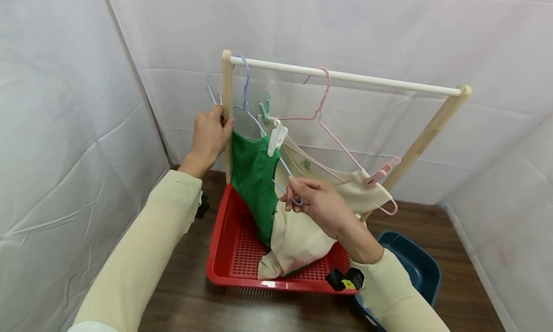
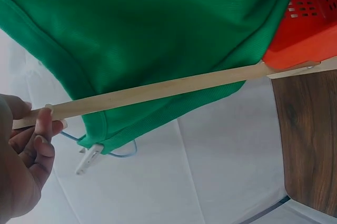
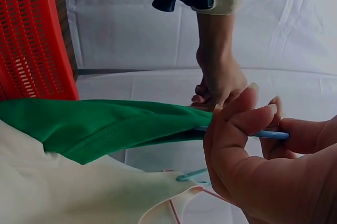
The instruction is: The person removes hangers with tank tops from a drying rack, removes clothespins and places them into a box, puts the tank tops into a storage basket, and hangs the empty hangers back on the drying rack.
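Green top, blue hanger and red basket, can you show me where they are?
Green top [image 1: 254,173]: head view, on the middle of its cloth.
Blue hanger [image 1: 245,99]: head view, on its neck below the hook.
Red basket [image 1: 237,280]: head view, on its front rim.

Dark wood-grain floor [image 1: 183,279] lay below; blue basin [image 1: 414,264] sat on it at right, partly hidden, near red basket [image 1: 235,279]; couldn't tell if basket stood on floor or on the rack's base; rack had wooden left post [image 1: 227,82] and right post [image 1: 425,136], white rail [image 1: 380,80] across the top; blue hanger [image 1: 246,92] hooked on rail close beside left post, pink hanger [image 1: 340,143] hooked nearer the middle; green garment [image 1: 254,173] and cream garment [image 1: 302,240] hung down into basket.
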Demonstrator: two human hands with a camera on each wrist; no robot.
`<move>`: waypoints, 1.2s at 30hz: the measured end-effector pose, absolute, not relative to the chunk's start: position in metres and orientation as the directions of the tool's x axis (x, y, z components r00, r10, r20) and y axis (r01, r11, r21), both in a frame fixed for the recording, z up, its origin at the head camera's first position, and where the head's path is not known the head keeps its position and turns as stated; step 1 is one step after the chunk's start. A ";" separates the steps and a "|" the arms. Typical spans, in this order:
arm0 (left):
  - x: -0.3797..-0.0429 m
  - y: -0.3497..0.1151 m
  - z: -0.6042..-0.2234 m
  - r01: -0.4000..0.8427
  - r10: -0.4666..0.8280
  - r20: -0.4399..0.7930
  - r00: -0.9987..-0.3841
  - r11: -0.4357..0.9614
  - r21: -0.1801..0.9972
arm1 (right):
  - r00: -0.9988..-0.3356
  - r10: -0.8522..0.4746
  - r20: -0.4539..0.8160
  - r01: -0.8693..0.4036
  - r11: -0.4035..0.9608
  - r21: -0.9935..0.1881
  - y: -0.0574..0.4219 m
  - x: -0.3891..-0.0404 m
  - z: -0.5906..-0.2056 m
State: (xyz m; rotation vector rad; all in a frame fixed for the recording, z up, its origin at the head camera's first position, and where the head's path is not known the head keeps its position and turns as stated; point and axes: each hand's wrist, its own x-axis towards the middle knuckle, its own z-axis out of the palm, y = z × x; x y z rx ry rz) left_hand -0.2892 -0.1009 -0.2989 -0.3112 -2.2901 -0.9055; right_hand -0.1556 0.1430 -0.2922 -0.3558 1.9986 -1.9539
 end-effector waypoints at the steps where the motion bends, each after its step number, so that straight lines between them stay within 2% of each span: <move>1: -0.289 -0.101 -0.299 0.429 -0.021 0.647 -0.762 0.733 0.529 | -0.919 -0.392 -0.052 0.047 0.022 -0.999 0.143 -0.155 -0.292; 12: -0.289 -0.099 -0.298 0.405 -0.019 0.615 -0.788 0.737 0.542 | -0.926 -0.377 0.001 0.023 -0.059 -0.998 0.151 -0.153 -0.288; 20: -0.290 -0.098 -0.298 0.410 -0.010 0.632 -0.775 0.753 0.515 | -0.944 -0.330 -0.007 0.021 -0.039 -0.999 0.160 -0.150 -0.281; 36: -0.291 -0.098 -0.301 0.397 -0.006 0.618 -0.786 0.762 0.512 | -0.944 -0.319 0.083 -0.070 -0.050 -0.996 0.188 -0.131 -0.287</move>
